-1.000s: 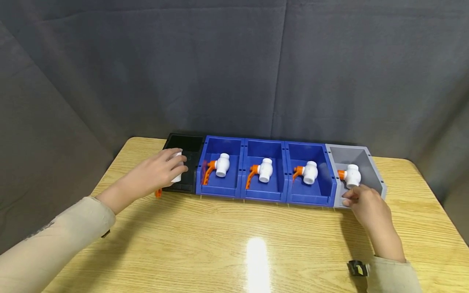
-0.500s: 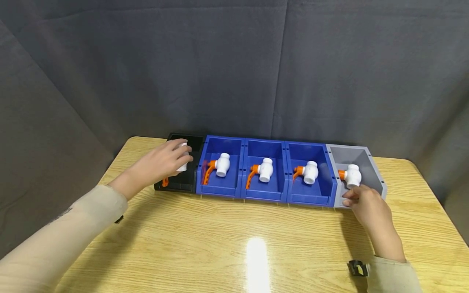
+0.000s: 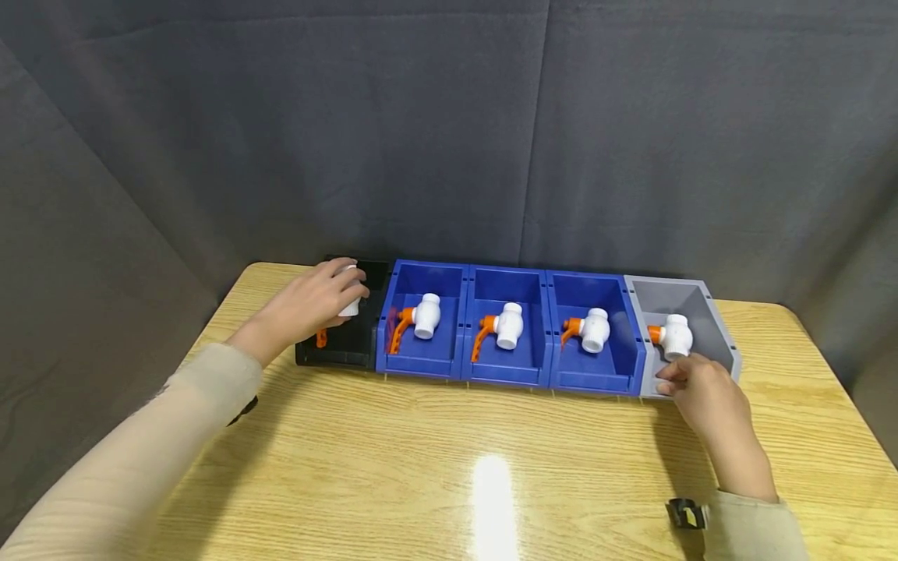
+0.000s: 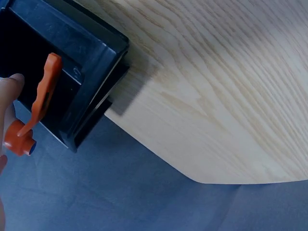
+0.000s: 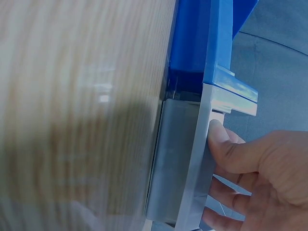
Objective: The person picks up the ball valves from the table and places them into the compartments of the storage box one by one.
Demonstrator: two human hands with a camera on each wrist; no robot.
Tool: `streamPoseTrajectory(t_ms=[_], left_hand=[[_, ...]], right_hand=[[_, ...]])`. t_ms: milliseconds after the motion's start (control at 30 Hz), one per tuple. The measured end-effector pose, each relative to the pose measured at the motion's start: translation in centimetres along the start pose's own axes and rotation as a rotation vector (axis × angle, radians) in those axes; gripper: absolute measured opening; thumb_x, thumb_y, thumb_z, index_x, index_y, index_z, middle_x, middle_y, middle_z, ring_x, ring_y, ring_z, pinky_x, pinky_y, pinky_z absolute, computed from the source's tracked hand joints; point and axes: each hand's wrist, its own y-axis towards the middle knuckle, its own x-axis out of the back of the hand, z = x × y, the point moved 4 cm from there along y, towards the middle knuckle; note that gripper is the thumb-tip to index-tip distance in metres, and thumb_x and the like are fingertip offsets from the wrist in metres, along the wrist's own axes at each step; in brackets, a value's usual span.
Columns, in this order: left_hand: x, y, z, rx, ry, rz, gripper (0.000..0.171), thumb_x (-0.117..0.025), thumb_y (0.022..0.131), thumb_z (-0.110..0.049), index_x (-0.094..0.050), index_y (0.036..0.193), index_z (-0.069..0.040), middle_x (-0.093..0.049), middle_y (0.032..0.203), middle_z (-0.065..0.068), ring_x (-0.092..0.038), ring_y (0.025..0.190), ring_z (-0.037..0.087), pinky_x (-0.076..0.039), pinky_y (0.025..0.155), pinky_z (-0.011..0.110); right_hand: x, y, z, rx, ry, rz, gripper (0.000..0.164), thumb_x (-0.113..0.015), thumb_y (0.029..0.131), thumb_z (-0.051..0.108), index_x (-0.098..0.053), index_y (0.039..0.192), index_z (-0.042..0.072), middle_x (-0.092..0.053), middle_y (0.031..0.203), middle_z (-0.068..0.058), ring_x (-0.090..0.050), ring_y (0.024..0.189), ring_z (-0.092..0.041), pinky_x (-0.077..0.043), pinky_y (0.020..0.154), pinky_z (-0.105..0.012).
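Observation:
My left hand [image 3: 312,302] grips a white ball valve [image 3: 350,305] over the black bin [image 3: 351,348] at the row's left end. The valve's orange lever handle [image 4: 45,94] hangs below the fingers in the left wrist view, and the hand covers much of the white body. At the far right, my right hand [image 3: 714,397] rests at the front of the grey bin [image 3: 662,292], thumb tip [image 5: 219,131] against the rim and the other fingers loosely bent. Just beyond those fingertips another white ball valve [image 3: 676,338] with an orange handle lies in that bin.
Between the black and grey bins stand three blue bins [image 3: 428,368], each with one white ball valve [image 3: 508,326] and orange handle inside. The row sits on a wooden table [image 3: 393,467] in front of a dark grey curtain [image 3: 449,140]. A table corner shows beyond the black bin.
My left hand has moved away from me and slightly right, bringing the ball valve from the black bin's front left edge to over its inside. The right hand has stayed at the grey bin.

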Motion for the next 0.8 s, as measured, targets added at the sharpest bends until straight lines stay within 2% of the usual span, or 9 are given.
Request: streamPoseTrajectory(t_ms=[400,800], left_hand=[[-1.6,0.9,0.0,0.031,-0.026,0.015,0.044,-0.087,0.077,-0.019,-0.065,0.113,-0.006,-0.06,0.121,0.015,-0.05,0.12,0.036,-0.047,0.101,0.045],[-2.9,1.2,-0.2,0.058,0.04,0.119,0.042,-0.085,0.08,-0.02,-0.064,0.115,-0.007,-0.059,0.122,0.014,-0.05,0.12,0.035,-0.046,0.101,0.045]], right_hand=[[0.0,0.0,-0.1,-0.007,-0.002,0.0,0.005,-0.076,0.081,0.002,-0.072,0.083,0.004,-0.065,0.087,-0.013,-0.062,0.087,-0.04,-0.046,0.063,-0.052],[-0.1,0.0,-0.1,0.001,0.003,0.002,0.005,-0.076,0.081,0.002,-0.072,0.083,0.004,-0.065,0.086,-0.012,-0.062,0.085,-0.039,-0.046,0.063,-0.051]])
